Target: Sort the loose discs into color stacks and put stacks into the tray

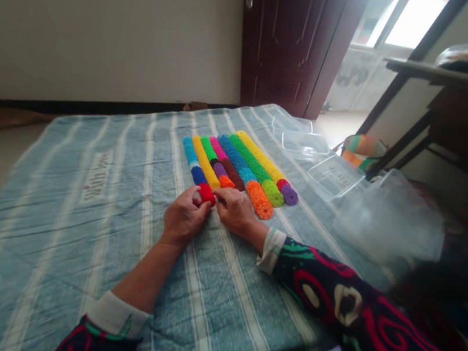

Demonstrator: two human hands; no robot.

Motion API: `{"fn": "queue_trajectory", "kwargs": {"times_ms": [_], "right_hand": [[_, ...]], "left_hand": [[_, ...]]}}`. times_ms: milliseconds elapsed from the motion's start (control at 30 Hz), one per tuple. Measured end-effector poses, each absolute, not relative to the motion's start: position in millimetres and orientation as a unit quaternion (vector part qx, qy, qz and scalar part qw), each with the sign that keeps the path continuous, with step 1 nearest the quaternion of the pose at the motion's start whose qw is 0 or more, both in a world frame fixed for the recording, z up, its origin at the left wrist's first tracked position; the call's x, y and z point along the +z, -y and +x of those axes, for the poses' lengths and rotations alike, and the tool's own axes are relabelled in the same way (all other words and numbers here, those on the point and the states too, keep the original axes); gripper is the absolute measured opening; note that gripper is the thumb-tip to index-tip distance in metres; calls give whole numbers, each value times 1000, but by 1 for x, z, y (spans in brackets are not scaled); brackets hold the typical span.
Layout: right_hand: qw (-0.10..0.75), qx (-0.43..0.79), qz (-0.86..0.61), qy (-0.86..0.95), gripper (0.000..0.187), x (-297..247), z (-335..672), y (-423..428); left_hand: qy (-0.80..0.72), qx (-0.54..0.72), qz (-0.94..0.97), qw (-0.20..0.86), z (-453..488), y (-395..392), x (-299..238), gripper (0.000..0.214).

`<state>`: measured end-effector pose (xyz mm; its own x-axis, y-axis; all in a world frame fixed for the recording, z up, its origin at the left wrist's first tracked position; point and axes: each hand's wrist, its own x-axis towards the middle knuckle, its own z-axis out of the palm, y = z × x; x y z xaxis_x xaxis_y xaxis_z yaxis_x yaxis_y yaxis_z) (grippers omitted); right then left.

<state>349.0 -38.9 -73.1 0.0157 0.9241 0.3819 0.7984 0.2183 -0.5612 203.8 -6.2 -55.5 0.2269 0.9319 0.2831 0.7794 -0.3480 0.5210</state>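
My left hand (184, 216) is closed around a short stack of red crocheted discs (207, 194), thumb and fingers on either side of it. The stack is at the near end of a row of blue discs (197, 175). From the right, my right hand (235, 208) reaches in with its fingers pressed together against the red stack, beside the near end of a yellow row (206, 162). What its fingertips hold is hidden. Further right lie rows of blue discs with an orange end (260, 200), green discs (251, 159) and yellow discs (259, 154).
A blue-and-white striped cloth (125, 194) covers the surface. Clear plastic containers (305, 144) and a plastic bag (390, 216) lie along its right side. A colourful basket (363, 151) stands beyond, near a shelf (460, 77). A dark door (289, 43) is behind.
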Motion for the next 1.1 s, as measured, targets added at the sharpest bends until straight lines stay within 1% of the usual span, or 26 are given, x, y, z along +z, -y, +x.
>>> {"fn": "queue_trajectory", "kwargs": {"times_ms": [133, 300, 500, 767, 1100], "right_hand": [[362, 110, -599, 706, 30, -70, 355, 37], [376, 104, -594, 704, 31, -69, 359, 37], [404, 108, -582, 697, 28, -72, 361, 38], [437, 132, -568, 685, 26, -76, 363, 37], [447, 142, -559, 684, 27, -77, 363, 38]], "left_hand": [[-552, 283, 773, 131, 207, 6, -55, 48], [-556, 287, 769, 131, 210, 6, -56, 45], [-548, 298, 770, 136, 210, 7, -55, 40], [-552, 298, 766, 138, 211, 7, -57, 43], [-551, 300, 764, 150, 211, 8, -56, 40]]}}
